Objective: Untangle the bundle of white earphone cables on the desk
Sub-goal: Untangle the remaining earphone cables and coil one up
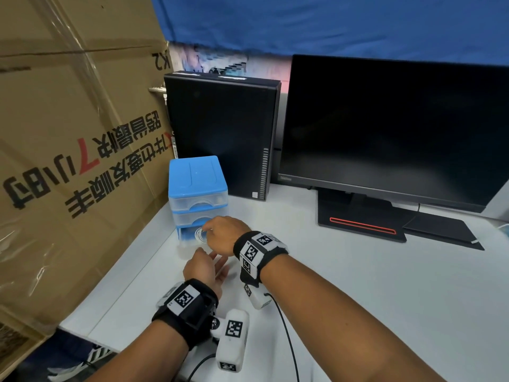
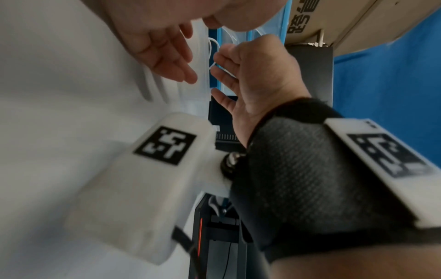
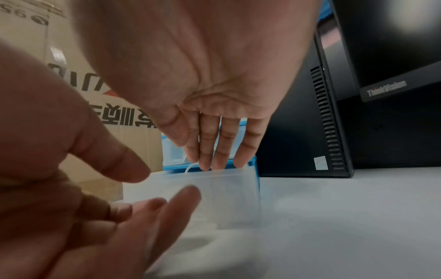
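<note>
**White desk, open bottom drawer, earphone coil at the fingertips**

Pale white desk surface (image 1: pixel 358 285) is filling the lower part of the head view, with a blue cloth backdrop (image 1: pixel 330 20) hanging behind it. A large brown cardboard box with black and red printed characters (image 1: pixel 68 147) is leaning along the left edge. A black upright computer case (image 1: pixel 220 133) and a dark flat monitor on a black stand (image 1: pixel 394 128) are standing at the back.

A small plastic drawer unit with a blue top and translucent drawers (image 1: pixel 197 177) is sitting in front of the computer case, its bottom translucent drawer (image 3: pixel 214 188) pulled out toward the person.

The bundle of white earphone cables (image 1: pixel 200 234) is lying as a loose coil at the open drawer, with no clear long axis; most of it is hidden by fingers, and its ends cannot be made out.

The right hand (image 1: pixel 224 234) is reaching down over the drawer, fingers nearly straight and touching the coil; whether they are pinching it cannot be told. The left hand (image 1: pixel 205 267) is hovering just before the drawer, palm up, fingers relaxed and holding nothing.
</note>
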A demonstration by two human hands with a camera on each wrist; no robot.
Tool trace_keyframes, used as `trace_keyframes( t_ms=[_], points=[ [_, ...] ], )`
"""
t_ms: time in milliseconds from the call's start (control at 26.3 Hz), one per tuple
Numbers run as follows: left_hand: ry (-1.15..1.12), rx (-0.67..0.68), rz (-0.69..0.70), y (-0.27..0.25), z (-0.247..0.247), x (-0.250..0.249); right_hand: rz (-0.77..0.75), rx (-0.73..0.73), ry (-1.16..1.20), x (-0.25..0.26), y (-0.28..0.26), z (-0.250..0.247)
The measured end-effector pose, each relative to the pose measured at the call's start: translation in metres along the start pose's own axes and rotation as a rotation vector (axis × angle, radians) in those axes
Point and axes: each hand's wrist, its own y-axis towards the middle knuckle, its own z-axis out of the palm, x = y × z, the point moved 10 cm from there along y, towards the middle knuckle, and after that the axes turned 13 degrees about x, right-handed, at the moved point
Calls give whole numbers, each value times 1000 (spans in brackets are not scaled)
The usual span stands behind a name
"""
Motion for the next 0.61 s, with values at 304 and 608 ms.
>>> trace_keyframes(
  t_ms=[304, 608],
  points=[
    [26, 35, -44, 5, -9, -3, 44, 6, -136, 13, 21, 13],
    [99, 27, 44, 6, -7, -10, 62, 37, -202, 10, 30, 21]
  ],
)
